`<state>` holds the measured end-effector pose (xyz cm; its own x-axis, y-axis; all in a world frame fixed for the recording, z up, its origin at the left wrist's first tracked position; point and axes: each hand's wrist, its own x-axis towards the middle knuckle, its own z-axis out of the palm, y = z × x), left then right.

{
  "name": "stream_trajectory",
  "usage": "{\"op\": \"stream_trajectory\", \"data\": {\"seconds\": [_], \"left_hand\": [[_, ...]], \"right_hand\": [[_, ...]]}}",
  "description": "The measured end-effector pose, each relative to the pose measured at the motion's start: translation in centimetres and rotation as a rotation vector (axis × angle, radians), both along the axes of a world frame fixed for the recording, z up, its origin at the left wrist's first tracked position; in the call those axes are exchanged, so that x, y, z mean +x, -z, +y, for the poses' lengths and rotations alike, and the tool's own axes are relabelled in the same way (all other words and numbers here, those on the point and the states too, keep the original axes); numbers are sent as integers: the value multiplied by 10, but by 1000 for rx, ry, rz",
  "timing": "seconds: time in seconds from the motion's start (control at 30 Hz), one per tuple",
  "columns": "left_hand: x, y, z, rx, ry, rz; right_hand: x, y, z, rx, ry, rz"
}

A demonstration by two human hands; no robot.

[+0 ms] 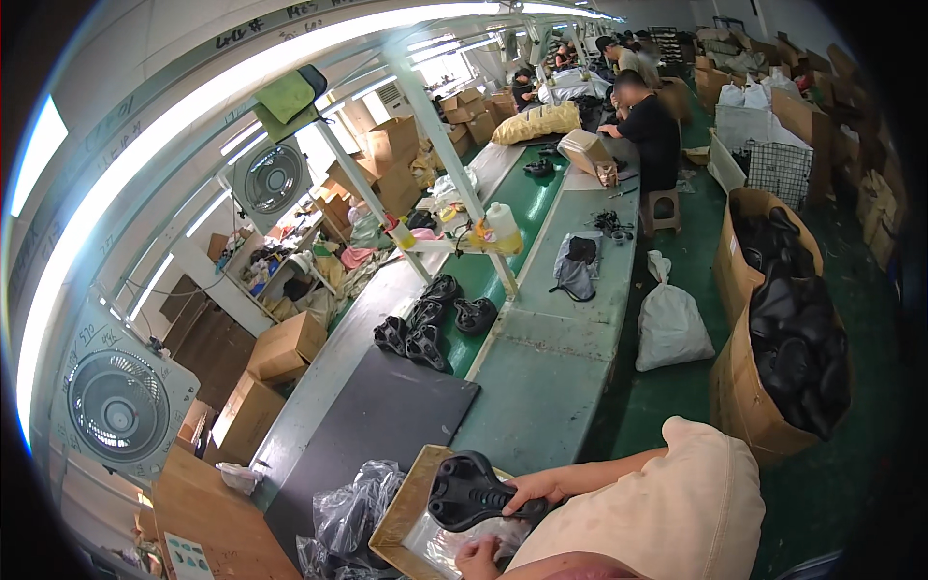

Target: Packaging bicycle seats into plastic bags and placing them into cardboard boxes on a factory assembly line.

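Observation:
A black bicycle saddle (474, 491) is held by its narrow end in my right hand (530, 491), fingers closed round it, its wide end pointing left. The saddle hangs over an open cardboard box (394, 527) at the near end of the bench. Clear plastic bags (443, 547) lie in that box. Just below the saddle, my left hand (480, 556) has its fingers curled together on the clear plastic; part of this hand is cut off by the lower edge. Crumpled clear plastic wrapping (353, 507) lies left of the box.
Several black saddles (425, 329) sit farther up the bench (541, 387), beyond a dark mat (387, 411). Large cartons of black saddle covers or saddles (793, 329) and a white sack (674, 324) stand on the right floor. Fans (121, 406) flank the left. A co-worker (646, 130) sits farther along.

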<state>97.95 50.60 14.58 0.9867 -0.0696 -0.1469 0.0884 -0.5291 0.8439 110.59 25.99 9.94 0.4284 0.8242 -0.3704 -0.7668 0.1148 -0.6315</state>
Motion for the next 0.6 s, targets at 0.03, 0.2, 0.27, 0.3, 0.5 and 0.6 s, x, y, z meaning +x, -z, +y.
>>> {"op": "stream_trajectory", "data": {"seconds": [0.03,0.2,0.27,0.3,0.5,0.6], "left_hand": [[13,16,25,-2,9,6],[40,55,96,-480,-370,153],[51,54,96,-450,-352,121],[55,51,97,-432,-349,99],[74,-18,28,-524,-664,3],[114,-50,-6,-564,-704,-400]], "right_hand": [[1,4,-9,-2,9,6],[7,-5,-38,299,203,184],[9,-25,-50,420,276,149],[8,-40,-53,419,276,152],[9,-75,-50,50,188,-962],[7,-61,-39,-401,243,-1383]]}}
